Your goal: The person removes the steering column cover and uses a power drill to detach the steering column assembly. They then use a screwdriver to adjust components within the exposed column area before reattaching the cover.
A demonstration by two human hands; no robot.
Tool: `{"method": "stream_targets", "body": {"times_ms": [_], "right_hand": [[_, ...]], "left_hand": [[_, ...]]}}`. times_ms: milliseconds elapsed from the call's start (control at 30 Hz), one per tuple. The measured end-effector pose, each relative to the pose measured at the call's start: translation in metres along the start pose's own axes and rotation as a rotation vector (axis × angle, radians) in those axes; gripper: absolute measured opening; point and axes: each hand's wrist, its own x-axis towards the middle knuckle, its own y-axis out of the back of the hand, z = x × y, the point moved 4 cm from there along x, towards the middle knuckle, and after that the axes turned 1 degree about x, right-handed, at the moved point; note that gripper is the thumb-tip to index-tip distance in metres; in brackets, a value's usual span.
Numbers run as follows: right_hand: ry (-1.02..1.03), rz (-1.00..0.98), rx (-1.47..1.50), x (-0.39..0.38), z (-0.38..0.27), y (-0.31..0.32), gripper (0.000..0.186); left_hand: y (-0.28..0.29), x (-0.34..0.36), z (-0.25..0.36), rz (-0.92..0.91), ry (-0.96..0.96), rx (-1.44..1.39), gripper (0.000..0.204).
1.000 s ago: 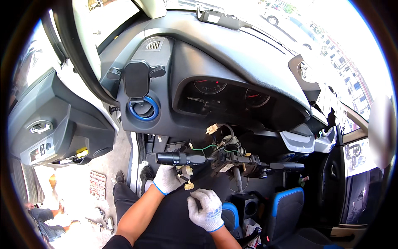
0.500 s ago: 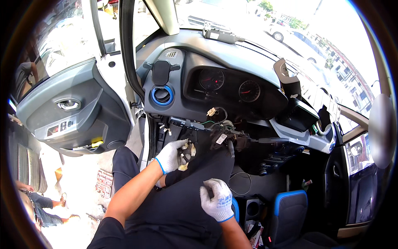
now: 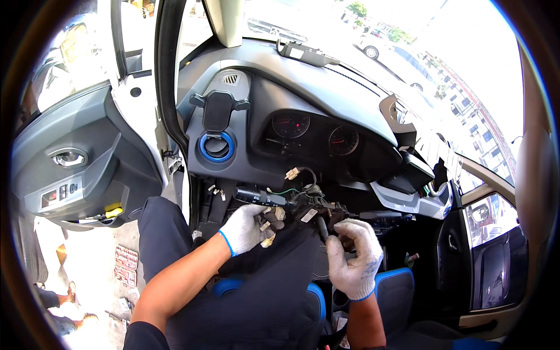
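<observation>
My left hand (image 3: pixel 242 228), in a white glove, is closed on a dark bunch with pale plug connectors (image 3: pixel 269 225) hanging from it; which parts the fingers grip is partly hidden. Just beyond it sits the steering column's combination switch (image 3: pixel 312 213), bare of a steering wheel. Its left stalk (image 3: pixel 256 196) points toward the door and its right stalk (image 3: pixel 386 218) toward the passenger side. My right hand (image 3: pixel 356 259), also gloved, is beside the switch's lower right, fingers curled and thumb apart, nothing visible between them. A loose cream connector (image 3: pixel 292 173) stands on wires above the switch.
The instrument cluster (image 3: pixel 315 133) is beyond the switch, with a phone holder (image 3: pixel 218 112) to its left. At the left the door (image 3: pixel 87 151) stands open. A red tool case (image 3: pixel 126 265) lies on the ground outside, near another person's feet. Trim pieces (image 3: pixel 398 119) rest on the dash.
My right hand has risen from over my lap, forward and right, to the switch. My left hand has shifted slightly right with the connectors, nearer the switch. The view has shifted too.
</observation>
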Motion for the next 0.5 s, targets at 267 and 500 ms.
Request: {"method": "stream_targets", "body": {"times_ms": [267,500], "right_hand": [[-0.222,-0.401,-0.270,0.120,0.032,-0.055,0.053],[-0.328,-0.806,0.001,0.142,0.060,-0.123,0.040]], "left_hand": [[0.019,0.030,-0.013,-0.017,0.039,0.054,0.026],[0.002,0.021,0.025,-0.074,0.134,-0.347,0.021]]}}
